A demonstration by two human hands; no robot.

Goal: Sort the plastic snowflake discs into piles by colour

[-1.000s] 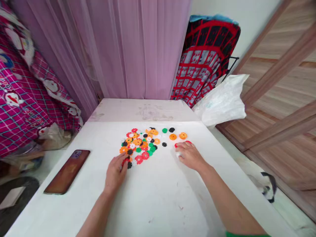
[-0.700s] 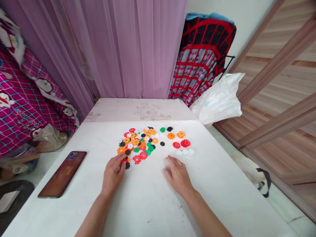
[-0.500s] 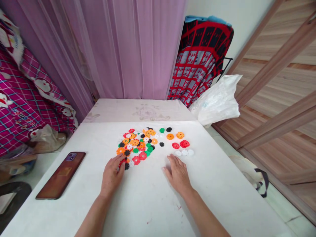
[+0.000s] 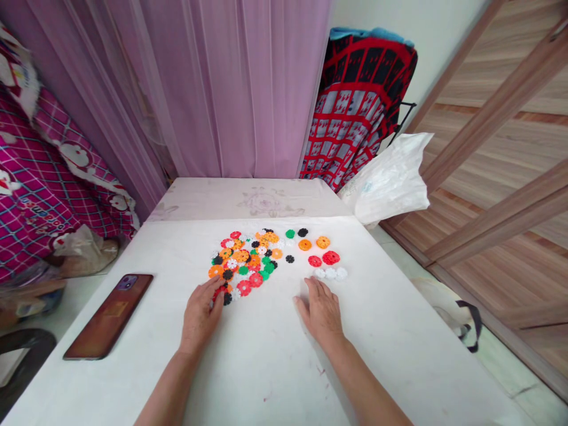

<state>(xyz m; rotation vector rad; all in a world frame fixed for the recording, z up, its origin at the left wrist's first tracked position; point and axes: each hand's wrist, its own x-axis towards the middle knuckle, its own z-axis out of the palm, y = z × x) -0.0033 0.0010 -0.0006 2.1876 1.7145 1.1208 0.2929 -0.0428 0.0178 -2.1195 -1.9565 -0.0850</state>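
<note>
A heap of plastic snowflake discs in orange, red, green, black and white lies on the white table. At the heap's near left edge rests my left hand, thumb and fingers apart, fingertips touching the closest discs. My right hand lies open on the table right of the heap, its fingers just short of a row of white discs. Beyond that row sit two red discs, two orange ones, a green one and black ones.
A phone in a brown case lies at the table's left. A white plastic bag stands off the far right corner. Purple curtains hang behind, and wooden doors stand to the right.
My right hand has turned slightly, its fingers a little to the right. My left hand stays beside the heap, and the discs lie as before.
</note>
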